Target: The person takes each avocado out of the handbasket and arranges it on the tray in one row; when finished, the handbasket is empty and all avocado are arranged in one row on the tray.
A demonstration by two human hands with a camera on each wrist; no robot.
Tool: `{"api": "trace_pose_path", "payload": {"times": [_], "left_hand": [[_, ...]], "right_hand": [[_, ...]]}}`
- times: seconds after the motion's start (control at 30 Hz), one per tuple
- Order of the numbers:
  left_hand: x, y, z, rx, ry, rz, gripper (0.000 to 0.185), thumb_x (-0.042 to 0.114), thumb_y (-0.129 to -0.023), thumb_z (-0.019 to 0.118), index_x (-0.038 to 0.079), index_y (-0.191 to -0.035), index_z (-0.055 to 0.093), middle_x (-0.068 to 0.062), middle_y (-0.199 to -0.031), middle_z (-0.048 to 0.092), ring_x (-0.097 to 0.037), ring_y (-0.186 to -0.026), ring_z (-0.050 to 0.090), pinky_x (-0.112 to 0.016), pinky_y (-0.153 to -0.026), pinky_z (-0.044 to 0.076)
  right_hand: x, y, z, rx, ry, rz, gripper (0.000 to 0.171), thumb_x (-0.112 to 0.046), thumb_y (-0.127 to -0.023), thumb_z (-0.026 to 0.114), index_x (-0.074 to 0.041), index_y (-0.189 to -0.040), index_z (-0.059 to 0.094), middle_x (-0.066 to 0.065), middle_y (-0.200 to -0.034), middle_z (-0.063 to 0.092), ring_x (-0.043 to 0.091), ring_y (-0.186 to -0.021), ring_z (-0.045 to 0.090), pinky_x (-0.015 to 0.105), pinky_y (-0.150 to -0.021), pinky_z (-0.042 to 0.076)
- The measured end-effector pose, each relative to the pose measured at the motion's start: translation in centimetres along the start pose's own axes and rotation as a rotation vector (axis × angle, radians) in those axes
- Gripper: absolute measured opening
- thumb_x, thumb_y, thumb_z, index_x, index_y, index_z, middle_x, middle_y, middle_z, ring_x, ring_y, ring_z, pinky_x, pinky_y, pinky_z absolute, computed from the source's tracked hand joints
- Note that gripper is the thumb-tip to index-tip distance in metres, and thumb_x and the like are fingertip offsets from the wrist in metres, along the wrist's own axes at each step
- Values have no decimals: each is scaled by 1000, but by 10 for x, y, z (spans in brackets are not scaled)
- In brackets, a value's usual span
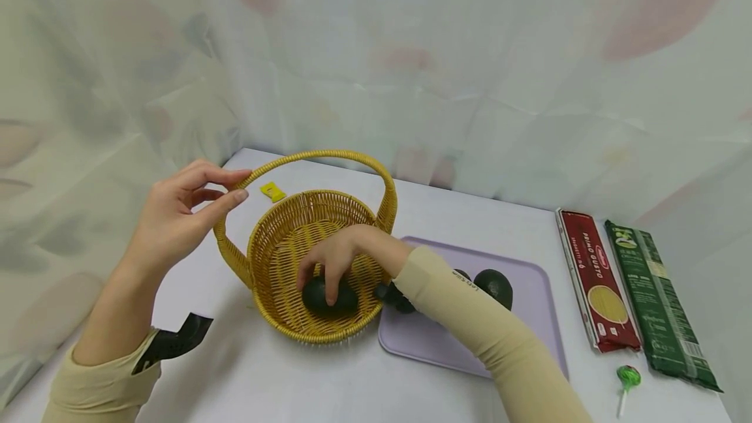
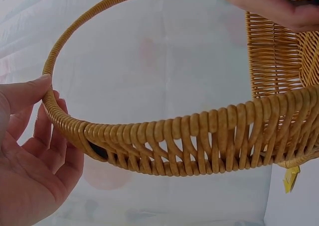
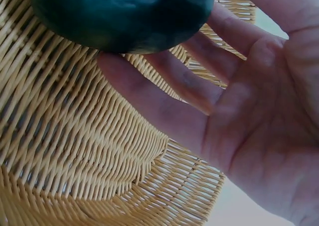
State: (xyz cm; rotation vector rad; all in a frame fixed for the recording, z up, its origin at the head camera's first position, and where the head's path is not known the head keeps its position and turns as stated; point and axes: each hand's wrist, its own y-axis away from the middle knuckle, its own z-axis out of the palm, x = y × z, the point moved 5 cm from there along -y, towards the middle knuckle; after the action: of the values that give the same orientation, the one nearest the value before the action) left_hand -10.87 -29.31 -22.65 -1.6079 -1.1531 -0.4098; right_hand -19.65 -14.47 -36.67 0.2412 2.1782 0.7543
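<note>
White surface (image 1: 329,377) set in a corner draped with sheer, leaf-patterned curtains (image 1: 470,70). At centre stands a wicker basket (image 1: 294,227) with an arched handle. The left hand (image 1: 176,214) pinches the handle between thumb and fingertips at its left side. The right hand (image 1: 337,256) reaches into the basket, its fingers extended and resting on a dark avocado (image 1: 329,297) that lies on the basket floor; the right wrist view shows the fingers straight, not curled round the fruit. Just right of the basket, touching its rim, lies a lilac tray (image 1: 529,318) carrying two more avocados (image 1: 495,286), one partly hidden by the sleeve. Further right lie a red spaghetti packet (image 1: 596,279) and a green pasta packet (image 1: 655,305) side by side, with a green lollipop (image 1: 627,380) near their front ends. A small yellow item (image 1: 273,191) lies behind the basket.
</note>
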Motion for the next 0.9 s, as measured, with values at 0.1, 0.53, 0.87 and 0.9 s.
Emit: {"api": "trace_pose_path", "payload": {"times": [0.1,0.53,0.87,0.9], "left_hand": [[0,0,0,0,3,1,19,-16,-81,69,-8,-99,69,-5,-103,68,-15,-91,63,-17,-79,52],[-2,0,0,-3,10,-2,19,-15,-82,68,-8,-99,69,-5,-103,68,-16,-92,63,-17,-79,52],[-2,0,0,-7,17,-8,19,-15,-82,68,-7,-99,69,-5,-104,68,-16,-93,63,-17,-80,52],[-2,0,0,-8,25,-8,19,-15,-82,68,-8,-99,69,-6,-104,68,-16,-92,63,-17,-80,52]], "right_hand": [[2,-1,2,-7,-32,16,62,-16,-78,83,-19,-134,55,-8,-128,52,9,-113,50,25,-78,54],[9,-1,9,-39,-157,106,68,-11,-76,84,-24,-135,53,-5,-136,43,13,-113,50,42,-81,58],[3,14,7,-33,-179,72,66,-13,-79,83,-23,-136,51,-3,-134,44,13,-113,51,38,-80,59],[2,17,6,-29,-184,64,66,-13,-79,82,-22,-137,51,-3,-134,44,13,-113,51,37,-79,59]]}}
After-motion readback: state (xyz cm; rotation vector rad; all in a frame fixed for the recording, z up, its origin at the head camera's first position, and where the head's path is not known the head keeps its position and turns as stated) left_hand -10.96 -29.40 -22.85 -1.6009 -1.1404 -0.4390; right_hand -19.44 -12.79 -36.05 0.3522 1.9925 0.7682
